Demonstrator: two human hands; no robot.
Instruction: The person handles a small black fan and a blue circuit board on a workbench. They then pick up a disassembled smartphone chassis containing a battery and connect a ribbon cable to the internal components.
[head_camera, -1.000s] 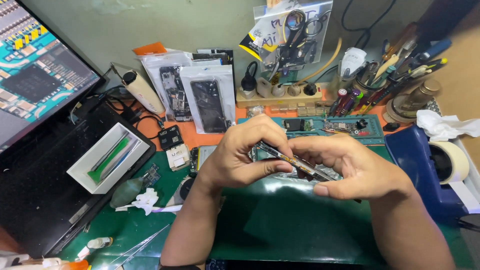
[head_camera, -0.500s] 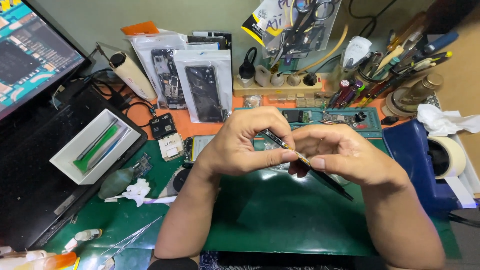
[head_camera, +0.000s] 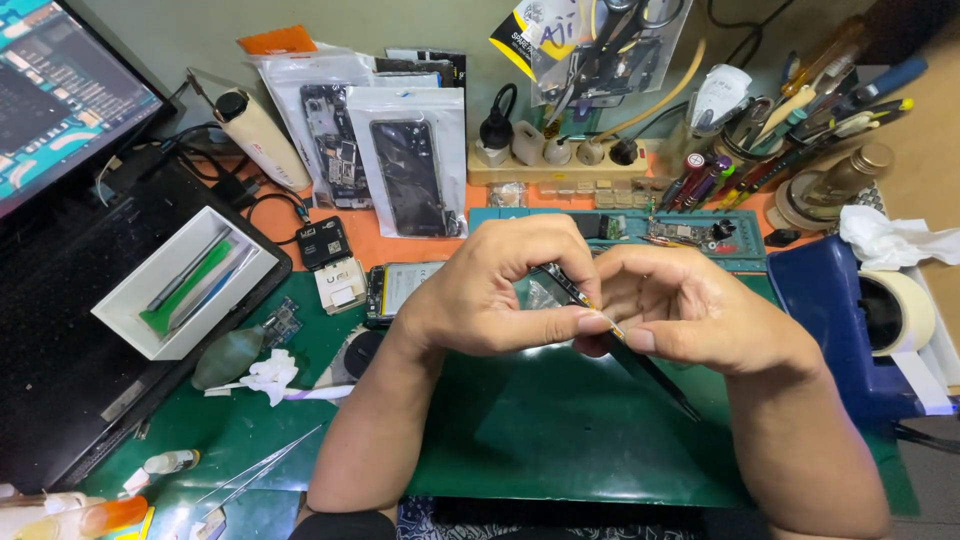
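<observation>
Both of my hands meet above a green work mat (head_camera: 560, 430) and pinch a thin dark phone part (head_camera: 655, 370) that is held on edge and slants down to the right. My left hand (head_camera: 500, 290) grips its upper end with thumb and forefinger. My right hand (head_camera: 700, 315) pinches the same edge just to the right, thumb tip touching the left thumb. The part's upper end (head_camera: 555, 278) shows between my fingers. Much of it is hidden behind my hands.
A white tray of tools (head_camera: 185, 280) rests on a black laptop (head_camera: 70, 370) at the left. Bagged phone parts (head_camera: 405, 165) lean against the back wall. A teal circuit-board holder (head_camera: 690, 232), tool cups, a blue box (head_camera: 835, 320), a tape roll (head_camera: 895, 310) and tweezers (head_camera: 260, 470) surround the mat.
My head has drawn nearer, so the hands look larger. The dark part has turned from lying flatter in my hands to standing on edge, slanting down to the right.
</observation>
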